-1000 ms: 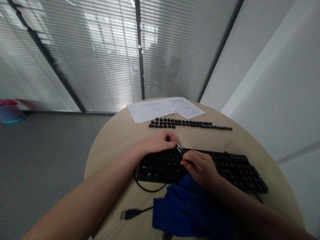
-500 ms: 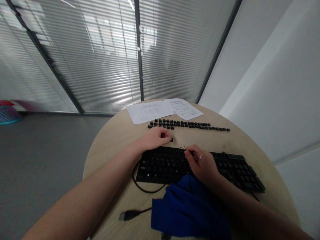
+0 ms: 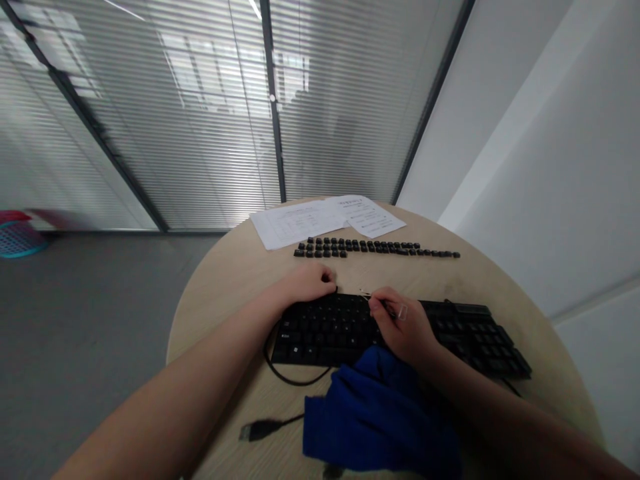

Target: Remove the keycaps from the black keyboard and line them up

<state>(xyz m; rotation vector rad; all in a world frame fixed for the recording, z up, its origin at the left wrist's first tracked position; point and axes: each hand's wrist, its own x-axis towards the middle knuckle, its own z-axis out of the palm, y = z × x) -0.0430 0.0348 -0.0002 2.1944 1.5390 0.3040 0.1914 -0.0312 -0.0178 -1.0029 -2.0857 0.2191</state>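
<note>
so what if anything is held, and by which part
The right hand holds a tool behind its thin tips; the left hand perhaps pinches a small dark piece, grip hidden.

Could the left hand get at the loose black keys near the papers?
Probably yes: the left hand is by the far edge of the keyboard, and only tabletop shows between it and the loose keys.

Windows logo [image 3: 295, 349] on keyboard [image 3: 330, 327], papers' [image 3: 300, 222] print [image 3: 367, 219] unreadable
</note>
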